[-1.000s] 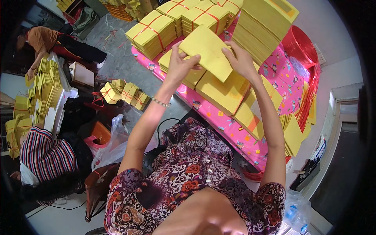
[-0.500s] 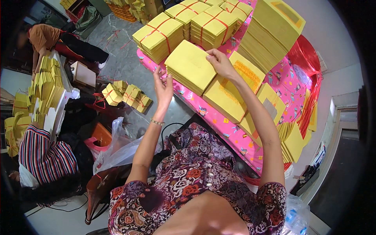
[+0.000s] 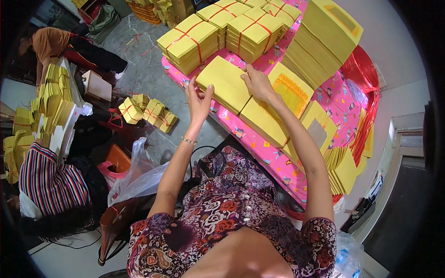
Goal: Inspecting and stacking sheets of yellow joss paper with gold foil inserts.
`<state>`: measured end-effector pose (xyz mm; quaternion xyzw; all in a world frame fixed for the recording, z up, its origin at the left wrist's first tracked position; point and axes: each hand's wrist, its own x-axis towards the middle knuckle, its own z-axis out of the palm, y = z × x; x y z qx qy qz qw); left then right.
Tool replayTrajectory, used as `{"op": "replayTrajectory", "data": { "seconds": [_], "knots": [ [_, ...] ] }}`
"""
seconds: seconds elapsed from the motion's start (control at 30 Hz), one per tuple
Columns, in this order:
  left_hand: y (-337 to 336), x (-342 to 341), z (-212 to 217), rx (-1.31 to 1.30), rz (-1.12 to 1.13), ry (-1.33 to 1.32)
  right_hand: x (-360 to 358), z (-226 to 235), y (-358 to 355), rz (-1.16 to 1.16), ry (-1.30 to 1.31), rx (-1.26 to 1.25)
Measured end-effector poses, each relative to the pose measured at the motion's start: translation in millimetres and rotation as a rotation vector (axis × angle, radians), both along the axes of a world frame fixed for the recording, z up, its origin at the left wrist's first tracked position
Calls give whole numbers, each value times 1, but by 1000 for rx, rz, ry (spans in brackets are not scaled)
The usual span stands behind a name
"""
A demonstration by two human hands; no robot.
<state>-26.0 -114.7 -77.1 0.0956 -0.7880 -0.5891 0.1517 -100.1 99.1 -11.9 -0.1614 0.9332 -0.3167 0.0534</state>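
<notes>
Yellow paper stack (image 3: 224, 88) between left hand (image 3: 199, 103), right hand (image 3: 257, 83).

A grey concrete floor (image 3: 153, 41) is seen left of the hands, a pale wall (image 3: 394, 32) to their right, a pink-patterned counter (image 3: 259, 148) beneath them.

Red-tied yellow paper bundles (image 3: 190, 41) at table's far edge (several side by side); smaller tied bundles (image 3: 148, 113) on floor; possibly a box (image 3: 96, 85) beside them.
</notes>
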Motion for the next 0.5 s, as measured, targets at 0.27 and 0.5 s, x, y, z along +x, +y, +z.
{"op": "replayTrajectory", "data": {
  "seconds": [0.27,0.5],
  "knots": [
    [-2,-4,0,-28,-21,-12,-1,-12,-3,31,78,110],
    [8,-2,34,-727,19,318,0,-13,-6,3,69,171]
  ]
}}
